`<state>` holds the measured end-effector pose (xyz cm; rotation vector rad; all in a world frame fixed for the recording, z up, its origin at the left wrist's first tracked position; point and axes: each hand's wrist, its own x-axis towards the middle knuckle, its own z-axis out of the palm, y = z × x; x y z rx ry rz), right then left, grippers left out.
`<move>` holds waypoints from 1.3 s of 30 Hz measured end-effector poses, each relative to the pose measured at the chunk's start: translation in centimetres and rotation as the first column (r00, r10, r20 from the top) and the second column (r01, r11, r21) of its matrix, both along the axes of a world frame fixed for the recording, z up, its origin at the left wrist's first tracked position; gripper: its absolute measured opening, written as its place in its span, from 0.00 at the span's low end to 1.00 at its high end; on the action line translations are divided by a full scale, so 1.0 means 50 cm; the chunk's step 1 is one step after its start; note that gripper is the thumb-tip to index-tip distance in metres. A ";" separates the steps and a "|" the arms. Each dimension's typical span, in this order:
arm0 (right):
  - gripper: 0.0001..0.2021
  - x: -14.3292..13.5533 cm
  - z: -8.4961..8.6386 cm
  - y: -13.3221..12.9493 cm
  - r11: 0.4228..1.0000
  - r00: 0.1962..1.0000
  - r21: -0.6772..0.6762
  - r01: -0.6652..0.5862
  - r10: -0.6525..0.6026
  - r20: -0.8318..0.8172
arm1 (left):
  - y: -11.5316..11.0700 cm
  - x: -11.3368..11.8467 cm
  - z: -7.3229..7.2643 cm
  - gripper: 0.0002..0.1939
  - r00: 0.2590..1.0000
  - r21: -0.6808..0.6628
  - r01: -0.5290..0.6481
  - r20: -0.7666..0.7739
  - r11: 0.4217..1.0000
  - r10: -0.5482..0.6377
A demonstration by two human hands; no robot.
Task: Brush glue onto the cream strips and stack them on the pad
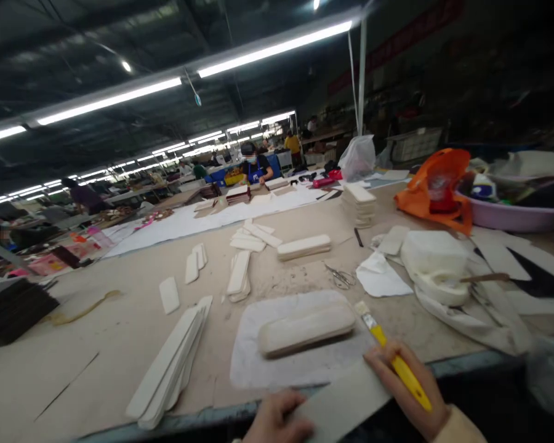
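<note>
At the table's near edge, my left hand (277,418) is closed on the side of a light grey flat sheet (344,403). My right hand (409,384) grips a paintbrush (404,375) with a yellow handle, bristles pointing up and away. The fingers of that hand also reach the sheet's far right corner. Just beyond lies a stack of cream rounded strips (307,326) on a white sheet (247,363). Scissors (339,277) rest on the table behind it.
Long cream strips (170,363) fan out at left, with shorter pieces (240,274) behind. On the right are a white glue tub (436,261) with a brown stick (484,278), an orange bag (436,187) and a purple basin (519,212). A dark stack (13,311) stands far left. A co-worker (256,169) sits opposite.
</note>
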<state>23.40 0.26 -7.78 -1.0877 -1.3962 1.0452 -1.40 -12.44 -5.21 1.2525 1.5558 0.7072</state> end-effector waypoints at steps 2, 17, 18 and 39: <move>0.17 0.006 -0.017 0.010 1.000 0.998 0.019 -0.011 0.010 0.055 | -0.016 -0.011 -0.012 0.22 0.985 -0.079 -0.063 0.154 0.995 0.075; 0.10 -0.119 0.016 0.168 0.963 0.867 0.264 -0.043 -0.096 0.489 | 0.151 -0.156 0.017 0.19 0.848 0.165 -0.511 -0.067 0.844 0.526; 0.10 -0.126 0.011 0.179 0.964 0.858 0.261 -0.052 -0.090 0.505 | 0.160 -0.162 0.013 0.19 0.845 0.168 -0.508 -0.091 0.845 0.526; 0.06 -0.149 -0.029 0.213 0.975 0.601 0.142 -0.169 -0.013 0.799 | 0.176 -0.180 -0.002 0.15 0.854 0.166 -0.318 -0.377 0.934 0.358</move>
